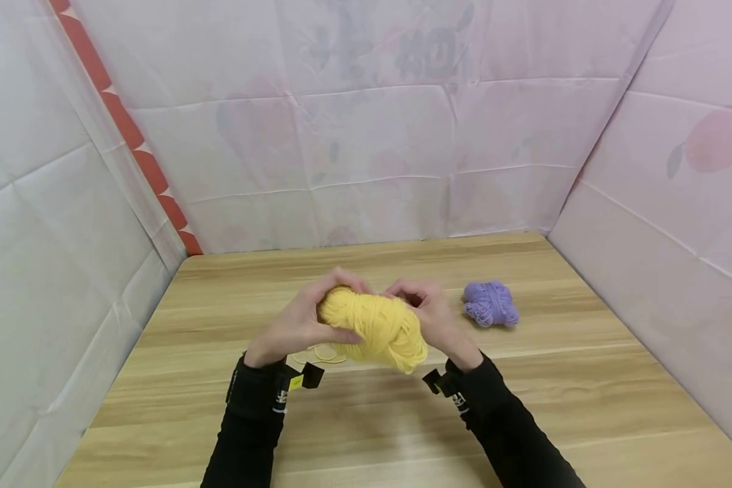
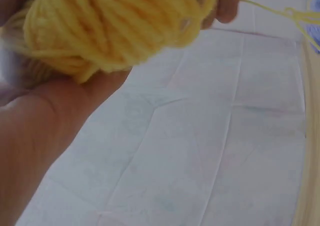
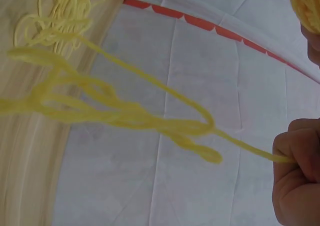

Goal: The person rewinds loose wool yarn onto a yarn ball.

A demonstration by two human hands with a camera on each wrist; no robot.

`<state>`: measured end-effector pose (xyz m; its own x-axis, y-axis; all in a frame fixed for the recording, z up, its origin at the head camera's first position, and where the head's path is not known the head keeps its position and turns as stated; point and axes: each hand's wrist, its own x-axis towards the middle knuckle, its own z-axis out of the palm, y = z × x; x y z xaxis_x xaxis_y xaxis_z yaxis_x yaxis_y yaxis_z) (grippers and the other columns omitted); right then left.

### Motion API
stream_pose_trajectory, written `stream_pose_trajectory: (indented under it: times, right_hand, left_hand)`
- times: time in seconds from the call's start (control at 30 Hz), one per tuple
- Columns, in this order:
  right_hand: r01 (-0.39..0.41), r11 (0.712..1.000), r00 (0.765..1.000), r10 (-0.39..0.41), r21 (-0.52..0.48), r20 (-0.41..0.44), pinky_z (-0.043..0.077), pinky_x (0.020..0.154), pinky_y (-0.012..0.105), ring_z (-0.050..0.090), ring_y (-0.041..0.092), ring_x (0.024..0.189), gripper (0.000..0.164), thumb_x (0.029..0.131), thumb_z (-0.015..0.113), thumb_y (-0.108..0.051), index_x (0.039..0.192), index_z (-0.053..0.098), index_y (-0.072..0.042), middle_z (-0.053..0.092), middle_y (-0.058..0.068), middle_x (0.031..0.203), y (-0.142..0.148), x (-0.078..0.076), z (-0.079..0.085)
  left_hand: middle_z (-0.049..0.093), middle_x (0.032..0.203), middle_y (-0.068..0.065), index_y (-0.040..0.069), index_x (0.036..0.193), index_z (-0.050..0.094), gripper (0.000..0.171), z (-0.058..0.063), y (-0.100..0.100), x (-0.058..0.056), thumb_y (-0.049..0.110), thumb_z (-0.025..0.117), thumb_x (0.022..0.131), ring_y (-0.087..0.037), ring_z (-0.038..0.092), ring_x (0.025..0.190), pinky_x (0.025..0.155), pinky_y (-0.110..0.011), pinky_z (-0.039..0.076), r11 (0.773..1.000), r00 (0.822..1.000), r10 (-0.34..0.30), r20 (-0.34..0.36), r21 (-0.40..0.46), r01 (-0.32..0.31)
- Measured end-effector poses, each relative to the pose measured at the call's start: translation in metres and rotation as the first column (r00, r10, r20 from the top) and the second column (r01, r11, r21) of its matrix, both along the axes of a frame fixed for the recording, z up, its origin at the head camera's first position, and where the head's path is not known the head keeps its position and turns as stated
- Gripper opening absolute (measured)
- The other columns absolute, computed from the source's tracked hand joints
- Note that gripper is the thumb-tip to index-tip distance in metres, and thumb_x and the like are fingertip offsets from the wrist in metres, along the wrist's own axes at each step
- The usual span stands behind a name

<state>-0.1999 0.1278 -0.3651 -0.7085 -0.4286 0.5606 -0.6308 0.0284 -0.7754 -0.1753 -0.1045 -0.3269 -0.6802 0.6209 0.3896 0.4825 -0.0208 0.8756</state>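
A plump skein of yellow yarn (image 1: 378, 332) is held above the table. My left hand (image 1: 299, 324) grips its left end, thumb in front and fingers over the top. On its other side, my right hand (image 1: 436, 317) has curled fingers that pinch a yellow strand (image 3: 250, 148), plain in the right wrist view. Twisted, tangled loops (image 3: 125, 117) hang along that strand, blurred in part. Beneath them, a loose heap of yellow yarn (image 3: 65, 23) lies on the wood. The left wrist view shows the skein (image 2: 115, 26) close up, covering most of the left fingers.
A small purple skein of yarn (image 1: 491, 303) lies on the wooden table (image 1: 219, 407), right of my right hand. Pale printed sheets (image 1: 366, 135) wall in the back and both sides. A red scalloped strip (image 1: 118, 115) runs down the back left corner.
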Motion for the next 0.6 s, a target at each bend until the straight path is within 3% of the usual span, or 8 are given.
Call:
stream_pose_trajectory:
  times: [0.17,0.2,0.27,0.4,0.6]
  right_hand:
    - [0.081,0.995,0.994,-0.075,0.064,-0.085,0.047,0.055,0.021,0.046,-0.001,0.059,0.013,0.085,0.059,0.008,0.075,0.06,0.001,0.055,0.002,0.063,-0.006,0.001,-0.005]
    - [0.092,0.993,0.994,-0.086,0.076,-0.072,0.044,0.054,0.02,0.044,-0.002,0.057,0.016,0.086,0.058,0.008,0.073,0.058,0.0,0.051,0.004,0.06,-0.007,0.002,-0.005]
    - [0.088,0.992,0.996,-0.085,0.093,-0.031,0.046,0.057,0.02,0.046,-0.002,0.059,0.012,0.089,0.057,0.006,0.079,0.062,0.002,0.056,0.011,0.063,-0.008,0.002,-0.004]
    - [0.026,0.992,0.994,-0.038,0.122,0.101,0.043,0.056,0.016,0.045,-0.003,0.057,0.014,0.094,0.057,-0.002,0.087,0.069,0.002,0.066,0.013,0.071,-0.009,0.003,-0.001]
    - [-0.008,0.975,0.988,-0.027,0.221,0.153,0.03,0.051,0.02,0.033,0.001,0.054,0.02,0.097,0.057,-0.012,0.086,0.072,-0.004,0.066,-0.002,0.073,-0.005,0.003,0.002]
  left_hand:
    - [0.051,0.127,-0.007,0.013,0.115,0.047,0.051,0.004,-0.003,0.001,-0.004,0.076,0.076,-0.023,0.055,0.107,0.083,-0.035,0.055,0.981,0.978,0.108,0.178,0.141,-0.134]
    - [0.052,0.125,-0.008,0.014,0.114,0.046,0.05,0.004,-0.003,0.0,-0.005,0.074,0.077,-0.022,0.057,0.104,0.079,-0.035,0.056,0.972,0.971,0.121,0.208,0.175,-0.158]
    - [0.056,0.118,-0.009,0.015,0.114,0.043,0.047,0.005,-0.004,-0.001,-0.005,0.07,0.08,-0.021,0.061,0.097,0.075,-0.033,0.057,0.948,0.956,0.155,0.251,0.235,-0.215]
    - [0.059,0.108,-0.009,0.015,0.115,0.041,0.042,0.005,-0.006,-0.007,-0.007,0.063,0.086,-0.018,0.064,0.092,0.075,-0.03,0.058,0.871,0.925,0.21,0.317,0.369,-0.324]
    - [0.058,0.111,-0.009,0.013,0.115,0.041,0.038,0.005,-0.015,-0.01,-0.008,0.06,0.088,-0.017,0.063,0.093,0.077,-0.026,0.057,0.728,0.871,0.323,0.369,0.492,-0.478]
